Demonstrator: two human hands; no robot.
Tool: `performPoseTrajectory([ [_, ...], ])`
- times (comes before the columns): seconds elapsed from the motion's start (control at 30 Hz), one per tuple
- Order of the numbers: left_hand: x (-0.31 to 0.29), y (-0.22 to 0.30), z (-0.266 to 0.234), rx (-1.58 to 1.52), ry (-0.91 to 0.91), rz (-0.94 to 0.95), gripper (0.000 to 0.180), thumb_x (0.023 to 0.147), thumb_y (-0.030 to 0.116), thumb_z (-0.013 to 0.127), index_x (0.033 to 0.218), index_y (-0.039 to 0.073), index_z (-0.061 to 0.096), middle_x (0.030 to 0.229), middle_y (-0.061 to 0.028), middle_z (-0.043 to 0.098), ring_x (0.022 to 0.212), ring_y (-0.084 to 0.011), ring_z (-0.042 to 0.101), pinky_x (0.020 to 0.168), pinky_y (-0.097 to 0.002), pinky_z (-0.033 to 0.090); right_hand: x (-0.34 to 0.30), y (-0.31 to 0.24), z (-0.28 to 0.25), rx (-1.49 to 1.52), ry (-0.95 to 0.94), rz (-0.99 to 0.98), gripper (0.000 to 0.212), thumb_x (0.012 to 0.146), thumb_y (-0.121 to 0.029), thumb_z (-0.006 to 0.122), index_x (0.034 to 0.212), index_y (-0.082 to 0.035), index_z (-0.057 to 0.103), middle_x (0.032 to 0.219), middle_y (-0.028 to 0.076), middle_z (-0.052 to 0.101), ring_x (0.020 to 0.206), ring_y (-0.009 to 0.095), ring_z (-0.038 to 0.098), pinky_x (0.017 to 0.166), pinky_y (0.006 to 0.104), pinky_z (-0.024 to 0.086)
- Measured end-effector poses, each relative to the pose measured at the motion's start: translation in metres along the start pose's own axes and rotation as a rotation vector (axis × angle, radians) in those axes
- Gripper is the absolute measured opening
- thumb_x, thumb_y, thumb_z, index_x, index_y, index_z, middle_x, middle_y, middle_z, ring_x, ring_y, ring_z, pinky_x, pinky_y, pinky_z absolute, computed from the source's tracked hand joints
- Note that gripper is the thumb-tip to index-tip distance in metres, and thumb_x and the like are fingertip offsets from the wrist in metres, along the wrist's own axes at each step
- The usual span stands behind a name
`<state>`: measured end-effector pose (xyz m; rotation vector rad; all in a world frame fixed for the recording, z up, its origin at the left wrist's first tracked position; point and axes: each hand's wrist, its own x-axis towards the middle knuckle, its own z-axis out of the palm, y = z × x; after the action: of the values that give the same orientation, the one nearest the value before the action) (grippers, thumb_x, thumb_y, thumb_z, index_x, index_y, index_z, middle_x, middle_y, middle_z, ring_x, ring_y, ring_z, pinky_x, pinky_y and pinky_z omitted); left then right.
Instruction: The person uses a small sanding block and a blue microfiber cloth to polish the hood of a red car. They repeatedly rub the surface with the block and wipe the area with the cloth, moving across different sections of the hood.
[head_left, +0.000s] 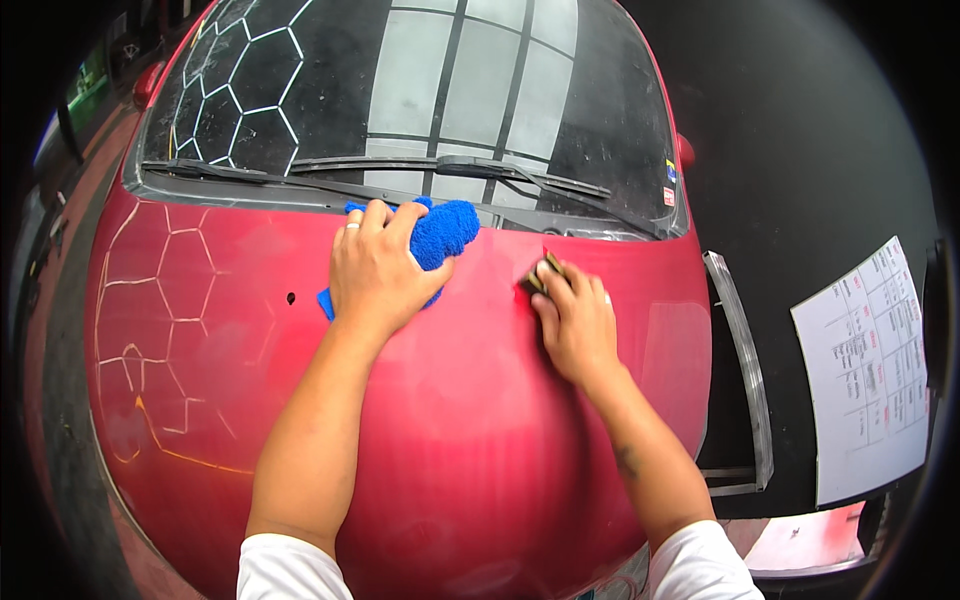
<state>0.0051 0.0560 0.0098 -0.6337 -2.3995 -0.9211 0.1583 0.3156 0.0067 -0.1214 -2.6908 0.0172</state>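
Observation:
Beneath me spreads the red hood (460,450) of a car, its paint dull and hazy in patches. My left hand (378,262) grips a bunched blue microfiber cloth (446,232) against the hood, just below the windshield wipers. To its right, my right hand (575,318) pinches a small dark block with a yellowish-tan layer (538,280), pressed to the paint near the hood's upper edge. The block's exact kind is hard to make out, as the fingers cover part of it. A deeper red patch shows beside the block.
The windshield (330,90) reflects hexagonal lights and ceiling panels. Wiper arms (450,168) lie along its base. A small dark hole (291,298) sits left in the hood. On the right, a clear-edged frame (738,370) and a written white sheet (865,370) stand against a black wall.

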Motion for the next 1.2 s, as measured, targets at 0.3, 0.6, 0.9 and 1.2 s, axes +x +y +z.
performPoseTrajectory([
  [0.3,0.000,0.003,-0.003,0.006,-0.022,-0.022,0.062,0.081,0.043,0.103,0.135,0.017,0.084,0.121,-0.0115,0.074,0.116,-0.0365,0.074,0.101,-0.0521,0.060,0.000,-0.002,0.002,-0.009,0.114,-0.033,0.047,0.108,-0.024,0.082,0.153,-0.014,0.075,0.154,0.021,0.072,0.135,0.045,0.069,0.112,0.0581,0.057],
  [0.6,0.000,0.003,-0.003,0.005,-0.019,-0.023,0.064,0.081,0.043,0.103,0.135,0.017,0.084,0.121,-0.0114,0.074,0.117,-0.0372,0.073,0.100,-0.0542,0.061,0.001,-0.008,-0.009,-0.002,0.112,-0.047,0.047,0.109,-0.027,0.081,0.154,-0.016,0.075,0.154,0.019,0.073,0.132,0.043,0.070,0.110,0.0580,0.058],
  [0.9,0.000,0.003,-0.001,0.001,0.010,-0.003,0.064,0.079,0.043,0.105,0.133,0.015,0.084,0.120,-0.0115,0.074,0.115,-0.0369,0.073,0.097,-0.0545,0.061,0.000,0.001,0.002,-0.002,0.064,-0.012,0.043,0.111,-0.026,0.078,0.152,-0.016,0.074,0.155,0.019,0.074,0.128,0.044,0.070,0.108,0.0583,0.058],
  [1.2,0.000,0.004,0.001,0.011,0.024,0.001,0.064,0.078,0.043,0.105,0.131,0.015,0.083,0.118,-0.0114,0.074,0.115,-0.0383,0.073,0.097,-0.0548,0.060,0.001,-0.005,-0.008,0.006,0.051,-0.027,0.043,0.110,-0.026,0.079,0.152,-0.017,0.074,0.156,0.020,0.072,0.128,0.044,0.071,0.106,0.0594,0.058],
])
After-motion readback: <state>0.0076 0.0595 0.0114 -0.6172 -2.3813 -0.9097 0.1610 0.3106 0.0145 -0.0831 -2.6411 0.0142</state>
